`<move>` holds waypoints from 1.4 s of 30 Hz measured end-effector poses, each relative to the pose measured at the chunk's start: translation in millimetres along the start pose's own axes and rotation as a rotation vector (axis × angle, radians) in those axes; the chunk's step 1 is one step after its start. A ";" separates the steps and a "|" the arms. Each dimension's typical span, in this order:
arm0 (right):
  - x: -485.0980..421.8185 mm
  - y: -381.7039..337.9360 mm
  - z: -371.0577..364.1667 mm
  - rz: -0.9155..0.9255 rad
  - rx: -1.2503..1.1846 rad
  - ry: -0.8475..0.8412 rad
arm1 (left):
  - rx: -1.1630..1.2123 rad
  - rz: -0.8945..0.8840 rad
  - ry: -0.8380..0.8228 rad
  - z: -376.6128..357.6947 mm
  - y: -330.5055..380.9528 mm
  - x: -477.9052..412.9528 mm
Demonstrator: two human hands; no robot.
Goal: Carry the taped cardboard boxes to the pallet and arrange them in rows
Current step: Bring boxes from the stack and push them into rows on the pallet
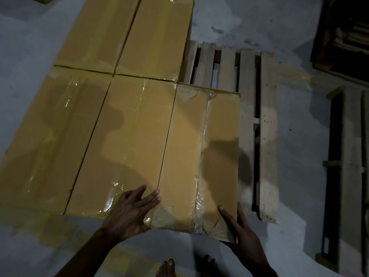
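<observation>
1. The taped cardboard box (pixel 187 156) being handled lies flat at the right end of the front row, just right of centre in the frame, with its long left side against the middle box (pixel 123 146).
2. The left hand (pixel 131 212) is relaxed, fingers spread flat on the middle box's near corner, fingertips reaching the seam.
3. The right hand (pixel 244 238) straddles the handled box's near right corner, thumb on top and a straight finger along the side; it seems to press rather than clasp, though the lower fingers are hidden.
4. A left box (pixel 46 136) completes the front row; two more boxes (pixel 157 41) sit behind.
5. Bare pallet (pixel 268 136) slats show to the right.
6. A grey floor (pixel 299 196) surrounds it, with a second pallet (pixel 349 156) at the right edge.
</observation>
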State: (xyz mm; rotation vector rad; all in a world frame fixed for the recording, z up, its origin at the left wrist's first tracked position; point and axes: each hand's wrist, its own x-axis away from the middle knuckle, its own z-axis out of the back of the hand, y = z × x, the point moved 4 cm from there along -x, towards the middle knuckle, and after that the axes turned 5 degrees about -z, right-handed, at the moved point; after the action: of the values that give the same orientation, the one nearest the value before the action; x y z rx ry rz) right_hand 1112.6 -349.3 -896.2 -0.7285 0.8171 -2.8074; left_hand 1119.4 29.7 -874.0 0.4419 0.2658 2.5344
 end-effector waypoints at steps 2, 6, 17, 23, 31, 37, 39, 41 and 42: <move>0.0 0.2 2.7 -0.003 0.000 -0.020 | 0.020 0.004 -0.004 -0.2 0.9 -0.5; -3.0 2.9 5.7 0.011 0.023 -0.077 | 0.030 0.015 -0.043 -1.9 0.0 -0.6; -15.8 -138.5 113.1 -0.011 -0.105 0.131 | 0.183 0.180 0.116 111.9 45.3 -30.9; -4.6 -261.3 230.3 0.016 -0.234 0.043 | 0.319 0.340 0.380 305.9 95.2 -45.2; 88.4 -398.0 390.7 0.151 -0.245 -0.084 | 0.499 0.454 0.641 524.6 187.8 44.1; 173.1 -485.6 426.9 0.318 -0.237 -0.154 | 0.590 0.627 0.794 572.3 250.5 168.6; 200.4 -515.5 413.8 0.381 -0.198 -0.235 | 0.644 0.725 0.858 566.5 263.1 217.6; 223.4 -545.6 390.0 0.460 -0.146 -0.319 | 0.680 0.813 0.915 557.0 270.8 264.7; 234.1 -561.9 376.6 0.504 -0.118 -0.353 | 0.684 0.860 0.941 552.5 272.8 287.7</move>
State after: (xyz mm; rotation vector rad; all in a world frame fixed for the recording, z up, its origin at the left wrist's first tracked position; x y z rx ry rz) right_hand 1096.1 -110.7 -221.6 -0.8589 0.9445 -2.1265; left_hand 959.4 14.3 -213.2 -0.5986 1.6035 3.2418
